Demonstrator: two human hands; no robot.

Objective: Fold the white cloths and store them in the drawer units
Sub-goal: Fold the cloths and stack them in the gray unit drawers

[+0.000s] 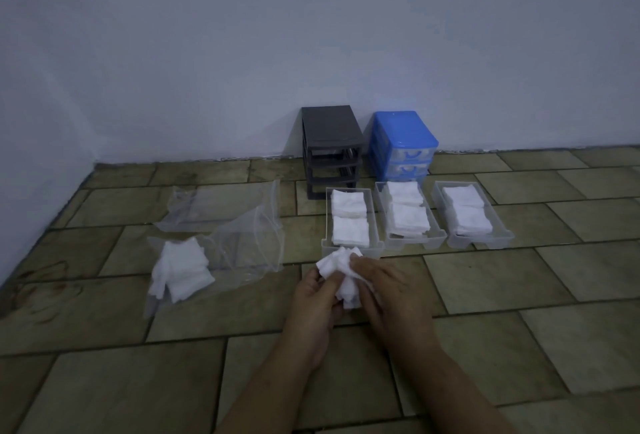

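Currently both hands, left (313, 298) and right (388, 290), pinch 1 crumpled white cloth (341, 272) above the tiled floor (485, 295), just before 3 clear plastic drawers (353, 248) holding flat folded squares; grey frame (330, 146) by the wall.

The head view is dim and bluish, with the wall (311, 35) a flat grey-blue that darkens toward the left edge and the corners of the frame. The white cloths in the clear drawers (412, 215) at centre right are the brightest patches and lose their fine texture, while the tiled floor (104, 381) shows only faint, soft shadows. Detail is soft and slightly smeared throughout, and the tile lines bow outward toward the lower edges.
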